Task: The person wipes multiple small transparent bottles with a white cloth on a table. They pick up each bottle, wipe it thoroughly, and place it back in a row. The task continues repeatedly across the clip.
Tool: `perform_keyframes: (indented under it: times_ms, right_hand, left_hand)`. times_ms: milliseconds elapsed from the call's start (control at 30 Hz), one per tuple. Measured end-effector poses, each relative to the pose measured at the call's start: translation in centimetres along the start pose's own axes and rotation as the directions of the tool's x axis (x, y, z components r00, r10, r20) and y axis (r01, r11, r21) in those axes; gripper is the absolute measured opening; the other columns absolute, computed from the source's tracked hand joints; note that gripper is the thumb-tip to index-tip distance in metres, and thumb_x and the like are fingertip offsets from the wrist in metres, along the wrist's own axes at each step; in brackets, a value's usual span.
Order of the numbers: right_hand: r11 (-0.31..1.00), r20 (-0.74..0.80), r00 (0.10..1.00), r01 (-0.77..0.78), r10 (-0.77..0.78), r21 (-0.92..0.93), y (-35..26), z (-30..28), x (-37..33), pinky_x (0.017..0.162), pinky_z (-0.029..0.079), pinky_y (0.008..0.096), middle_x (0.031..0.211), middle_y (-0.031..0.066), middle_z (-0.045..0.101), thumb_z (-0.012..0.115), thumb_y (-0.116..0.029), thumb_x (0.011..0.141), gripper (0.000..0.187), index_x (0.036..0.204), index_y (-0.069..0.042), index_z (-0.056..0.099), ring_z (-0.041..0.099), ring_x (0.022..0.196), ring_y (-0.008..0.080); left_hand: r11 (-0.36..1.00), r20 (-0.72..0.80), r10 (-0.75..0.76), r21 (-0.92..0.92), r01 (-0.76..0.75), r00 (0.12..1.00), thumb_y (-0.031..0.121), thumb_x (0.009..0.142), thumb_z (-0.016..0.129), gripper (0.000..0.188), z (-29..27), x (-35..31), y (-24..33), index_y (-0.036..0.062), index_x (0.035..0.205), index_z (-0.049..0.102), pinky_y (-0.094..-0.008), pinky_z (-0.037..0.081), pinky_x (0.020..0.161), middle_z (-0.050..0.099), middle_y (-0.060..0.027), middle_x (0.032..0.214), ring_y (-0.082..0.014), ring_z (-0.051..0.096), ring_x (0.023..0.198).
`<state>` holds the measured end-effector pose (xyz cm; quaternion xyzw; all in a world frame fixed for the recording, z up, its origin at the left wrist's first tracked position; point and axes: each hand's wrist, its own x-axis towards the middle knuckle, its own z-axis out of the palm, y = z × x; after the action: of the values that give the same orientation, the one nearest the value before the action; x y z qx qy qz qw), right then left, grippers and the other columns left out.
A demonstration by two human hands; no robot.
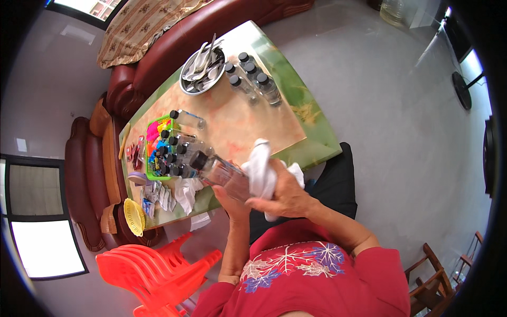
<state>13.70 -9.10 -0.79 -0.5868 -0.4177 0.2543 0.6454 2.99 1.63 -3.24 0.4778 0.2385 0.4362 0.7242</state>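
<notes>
My left hand (232, 203) is closed round a clear bottle (227, 177) with a dark cap, tilted so the cap points to the upper left. My right hand (288, 193) grips a white cloth (260, 170), which is pressed against the bottle's bottom end. Just beyond the held bottle, several similar capped clear bottles (187, 142) stand close together at the left of the table. Another group of such bottles (268, 90) stands near the table's far right side.
The green-edged table (317, 129) bears a metal bowl (185, 89) of spoons and utensils, a green basket (158, 177) of colourful small items, a yellow basket (134, 216) and crumpled white tissues (186, 195). Stacked red plastic chairs (153, 272) stand at the near left. Brown sofas (163, 58) line the far side.
</notes>
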Motion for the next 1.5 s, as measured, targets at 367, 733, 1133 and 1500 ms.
perform_keyframes:
  times_ms: [367,733,1133,1500]
  right_hand:
    - [0.995,-0.052,0.998,0.026,-0.031,-0.093,2.3,1.3,-1.2,0.073,0.049,0.0393,0.098,0.0185,0.055,0.082,-0.025,0.059,0.079,0.121,0.006,0.042,0.06,0.087,0.0329]
    - [0.956,-0.002,0.995,0.094,-0.098,0.279,0.3,-1.1,-0.7,0.084,0.044,0.0372,0.109,0.0219,0.049,0.069,-0.02,0.068,0.076,0.129,0.005,0.032,0.053,0.099,0.0355]
    - [0.901,0.154,0.916,-0.395,0.37,0.181,5.6,-1.2,-0.7,0.077,0.045,0.0374,0.088,0.021,0.061,0.039,-0.049,0.092,0.053,0.107,-0.001,0.055,0.059,0.084,0.0322]
    - [0.253,0.303,0.646,-0.622,0.7,0.741,9.0,-2.6,-4.8,0.057,0.049,0.0283,0.081,0.0025,0.062,0.055,-0.03,0.091,0.027,0.097,-0.005,0.06,0.059,0.064,0.0105]
  left_hand:
    - [0.796,0.054,0.028,0.603,-0.055,0.998,0.001,0.069,0.074,0.062,3.9,-0.9,4.1,0.0028,0.121,0.039,-0.0271,0.044,0.083,0.053,-0.0036,0.102,-0.0138,0.053,0.095]
    - [0.935,0.117,-0.149,0.341,0.102,0.982,-0.007,0.066,0.069,0.073,3.7,-2.1,4.2,0.0078,0.124,0.028,-0.031,0.044,0.087,0.05,-0.0051,0.106,-0.0154,0.052,0.098]
    - [0.917,0.135,-0.059,0.398,0.001,0.989,-0.004,0.06,0.077,0.077,3.9,-2.9,2.4,0.0106,0.121,0.032,-0.0322,0.045,0.087,0.048,-0.0053,0.112,-0.0161,0.05,0.1]
    - [0.94,0.129,-0.183,0.313,0.135,0.975,-0.009,0.066,0.071,0.067,4.6,0.1,-1.2,0.0057,0.125,0.041,-0.0307,0.048,0.084,0.053,-0.0067,0.116,-0.0151,0.055,0.099]
